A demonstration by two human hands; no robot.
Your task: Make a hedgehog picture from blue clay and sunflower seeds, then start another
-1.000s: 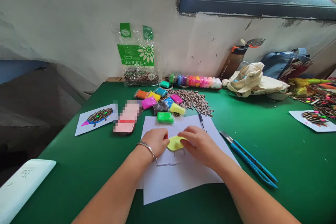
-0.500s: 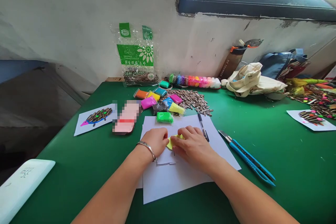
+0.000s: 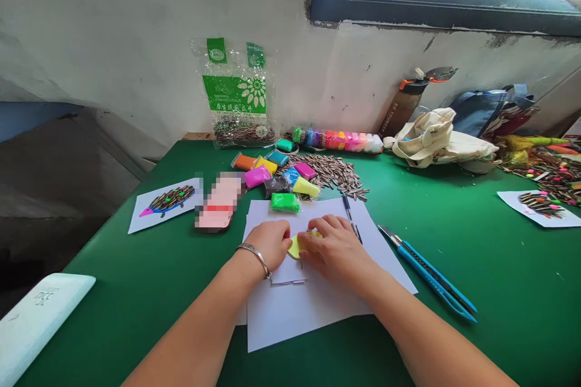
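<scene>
A flattened piece of yellow modelling clay (image 3: 295, 248) lies on a small white sheet on top of larger white paper (image 3: 290, 320). My left hand (image 3: 267, 245), a silver bangle at its wrist, is closed, with thumb and forefinger pinched at the clay's left edge. From the right, my right hand (image 3: 333, 248) bends over the clay, thumb and fingertips pressing on it and covering part of it. Just beyond the hands sit small clay packets, a bright green one (image 3: 285, 202) nearest. A black pen (image 3: 351, 221) lies right of my right hand's fingers.
A blue utility knife (image 3: 431, 275) lies right of the paper. Sunflower seeds (image 3: 338, 172) are heaped behind the packets, near a seed bag (image 3: 236, 97). Seed-decorated hedgehog cards (image 3: 167, 202) lie left and right. A pink blurred object (image 3: 220, 202) and a white device (image 3: 49, 314) are left.
My right hand's fingers have shifted very slightly on the yellow clay. My left hand stays at its edge; the camera view has moved a touch.
</scene>
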